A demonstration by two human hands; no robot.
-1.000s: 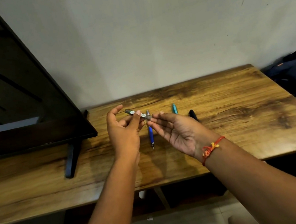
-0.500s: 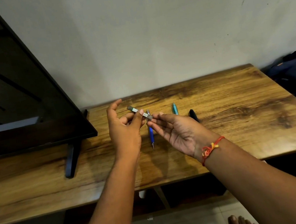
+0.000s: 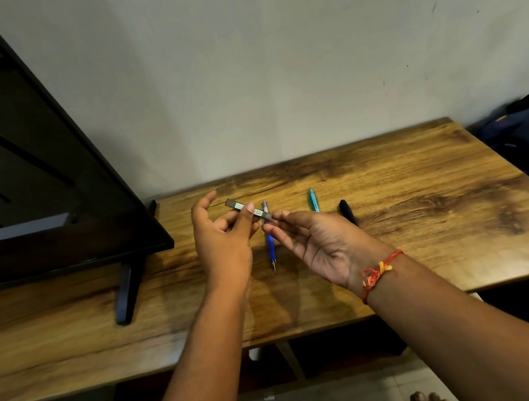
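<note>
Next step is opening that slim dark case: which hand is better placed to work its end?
Right, probably. The left hand grips the case around its middle and steadies it, while the right hand pinches the end nearest it between thumb and fingertip.

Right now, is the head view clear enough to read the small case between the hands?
Head view: the small dark case is fairly sharp, its label only pale patches; dim warm light throws soft arm shadows on the table; wide-angle lens bows the table's edges; TV screen near black.
</note>
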